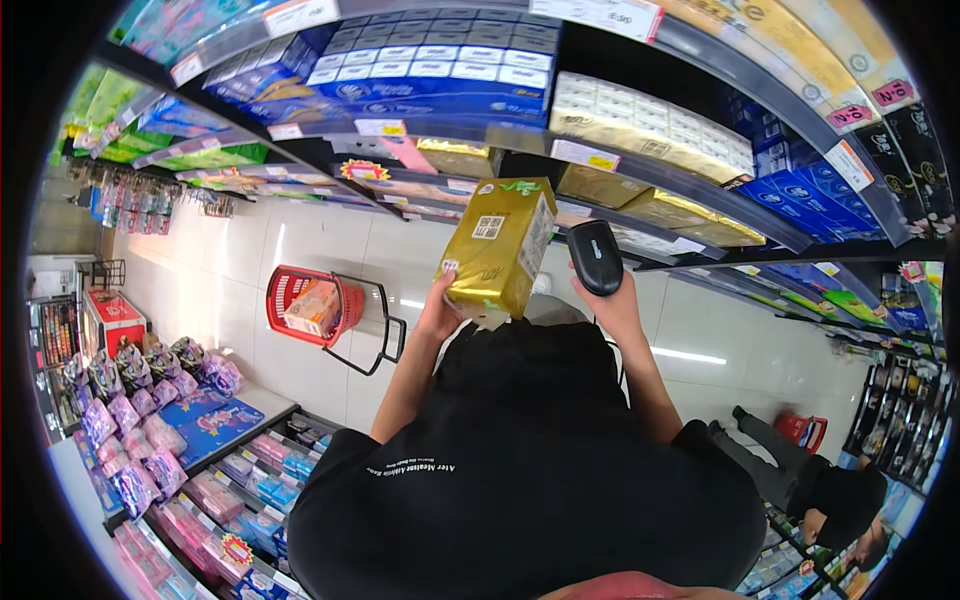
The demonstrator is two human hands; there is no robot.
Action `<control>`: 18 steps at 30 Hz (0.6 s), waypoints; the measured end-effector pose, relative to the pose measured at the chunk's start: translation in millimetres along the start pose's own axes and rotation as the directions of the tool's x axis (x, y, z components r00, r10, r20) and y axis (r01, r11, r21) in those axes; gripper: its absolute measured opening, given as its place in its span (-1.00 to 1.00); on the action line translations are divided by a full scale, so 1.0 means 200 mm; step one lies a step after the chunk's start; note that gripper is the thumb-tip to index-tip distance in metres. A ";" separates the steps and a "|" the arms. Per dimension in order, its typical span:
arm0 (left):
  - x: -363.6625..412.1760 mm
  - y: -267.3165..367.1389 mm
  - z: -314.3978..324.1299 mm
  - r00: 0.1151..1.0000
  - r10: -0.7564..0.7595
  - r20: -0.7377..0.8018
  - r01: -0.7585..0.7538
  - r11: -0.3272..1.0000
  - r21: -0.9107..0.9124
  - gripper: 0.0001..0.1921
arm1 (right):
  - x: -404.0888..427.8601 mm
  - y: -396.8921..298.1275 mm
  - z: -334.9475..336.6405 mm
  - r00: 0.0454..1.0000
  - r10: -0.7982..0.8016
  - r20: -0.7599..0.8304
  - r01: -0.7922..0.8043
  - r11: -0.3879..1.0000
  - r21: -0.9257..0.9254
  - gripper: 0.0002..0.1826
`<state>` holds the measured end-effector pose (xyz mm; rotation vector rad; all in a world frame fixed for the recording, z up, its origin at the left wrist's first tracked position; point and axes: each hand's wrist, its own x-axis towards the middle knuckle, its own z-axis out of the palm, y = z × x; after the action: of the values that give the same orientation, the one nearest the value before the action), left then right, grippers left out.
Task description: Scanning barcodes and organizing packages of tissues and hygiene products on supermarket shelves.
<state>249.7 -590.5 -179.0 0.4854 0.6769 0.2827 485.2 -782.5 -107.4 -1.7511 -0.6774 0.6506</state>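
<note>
My left hand grips the lower end of a gold plastic-wrapped tissue pack, holding it tilted in front of my chest. The pack bears printed writing and a square white label. In my right hand is a black handheld barcode scanner, beside the pack and apart from it. Beyond both, similar gold packs lie on a lower shelf. Above them, a shelf carries blue tissue multipacks and a cream multipack.
A red shopping basket with an orange package inside stands on the tiled floor to my left. Behind me on that side, a display holds pink and blue packs. Another person is at the right, near a second red basket.
</note>
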 end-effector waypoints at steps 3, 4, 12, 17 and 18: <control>-0.21 -0.06 -0.11 0.993 0.107 -0.047 -0.114 0.978 -0.177 -0.30 | -0.07 -0.07 0.10 0.999 0.005 0.051 -0.008 0.999 0.050 -0.64; -0.27 -0.09 -0.20 0.992 0.120 -0.023 -0.122 0.955 -0.269 -0.24 | -0.10 -0.17 0.14 0.993 0.055 0.108 -0.079 0.970 0.229 -0.59; -0.56 -0.06 -0.48 0.866 0.095 0.490 -0.190 0.971 0.148 -0.21 | -0.36 -0.27 0.44 0.892 -0.005 0.452 -0.236 0.847 0.476 -0.37; -0.40 -0.21 -0.63 0.912 0.409 0.040 -0.377 0.871 -0.315 -0.32 | -0.47 -0.40 0.72 0.942 0.012 0.335 -0.095 0.968 0.233 -0.57; -0.41 -0.21 -0.64 0.907 0.419 0.040 -0.387 0.868 -0.312 -0.32 | -0.49 -0.42 0.72 0.948 0.013 0.318 -0.072 0.982 0.175 -0.63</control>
<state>108.9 -616.4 -243.9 0.3445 0.4105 0.7407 304.7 -739.5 -53.4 -1.5071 -0.7722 1.0071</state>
